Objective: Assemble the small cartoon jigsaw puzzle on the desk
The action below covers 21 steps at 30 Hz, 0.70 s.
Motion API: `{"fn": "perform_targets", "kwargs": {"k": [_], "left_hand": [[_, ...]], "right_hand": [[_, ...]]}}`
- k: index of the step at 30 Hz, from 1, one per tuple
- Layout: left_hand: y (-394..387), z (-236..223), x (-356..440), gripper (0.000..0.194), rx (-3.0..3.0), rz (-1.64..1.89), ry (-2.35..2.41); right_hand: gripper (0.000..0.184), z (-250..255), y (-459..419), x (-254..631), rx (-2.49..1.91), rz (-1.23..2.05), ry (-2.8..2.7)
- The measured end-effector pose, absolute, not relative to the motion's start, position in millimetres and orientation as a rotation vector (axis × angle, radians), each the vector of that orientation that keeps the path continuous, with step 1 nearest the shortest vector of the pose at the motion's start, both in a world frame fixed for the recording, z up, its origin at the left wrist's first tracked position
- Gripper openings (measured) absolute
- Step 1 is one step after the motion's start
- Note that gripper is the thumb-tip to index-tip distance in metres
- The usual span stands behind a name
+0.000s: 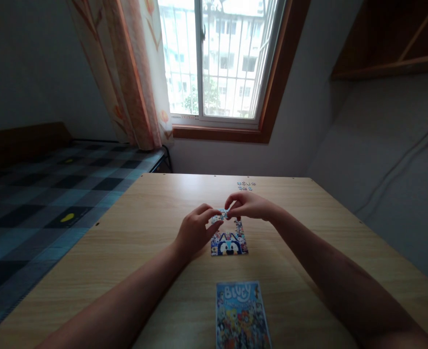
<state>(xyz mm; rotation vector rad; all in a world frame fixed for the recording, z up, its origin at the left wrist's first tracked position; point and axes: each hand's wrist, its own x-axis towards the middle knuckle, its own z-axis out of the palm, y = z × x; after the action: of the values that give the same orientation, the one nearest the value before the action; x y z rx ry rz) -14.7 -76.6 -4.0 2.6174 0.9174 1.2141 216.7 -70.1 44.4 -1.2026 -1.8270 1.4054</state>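
Both our hands meet over the partly assembled rectangular jigsaw puzzle with a blue cartoon dog's face (230,245), which lies flat near the middle of the pale wood-grain desk (144,281). Our left hand (196,228) comes in at its left side, thumb and index finger apart, their tips at the upper part of the puzzle. Our right hand (248,205) arches over the upper right, its fingers bent down and the thumb and index tips close together beside a small light-coloured patch of puzzle; whether they are clamped on a piece we cannot tell. Between our hands, bare wood shows inside the puzzle's upper part. Beyond our right hand, small loose jigsaw pieces (246,184) lie in two short rows near the desk's far edge. Nearer to us, well apart from the puzzle, lies a blue rectangular picture sheet or box lettered "BLUEY" (241,317), crowded with colourful cartoon figures.
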Motion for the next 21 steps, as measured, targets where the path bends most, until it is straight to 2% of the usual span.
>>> {"fn": "perform_targets", "kwargs": {"k": [2,4,9,21], "left_hand": [[-76,-4,-14,0.014,2.622,1.213,0.923],[-75,-5,-14,0.013,2.617,1.214,0.931],[-69,-8,-15,0.011,2.521,1.220,0.995],[-66,-9,-15,0.011,2.447,1.186,0.989]], "right_hand": [[0.018,42,-69,218,-1.200,1.393,-1.865],[0.015,41,-68,219,-1.193,1.235,-1.955],[0.008,45,-71,220,-1.069,0.444,-2.213],[0.014,44,-77,212,-1.025,0.196,-2.457]]}}
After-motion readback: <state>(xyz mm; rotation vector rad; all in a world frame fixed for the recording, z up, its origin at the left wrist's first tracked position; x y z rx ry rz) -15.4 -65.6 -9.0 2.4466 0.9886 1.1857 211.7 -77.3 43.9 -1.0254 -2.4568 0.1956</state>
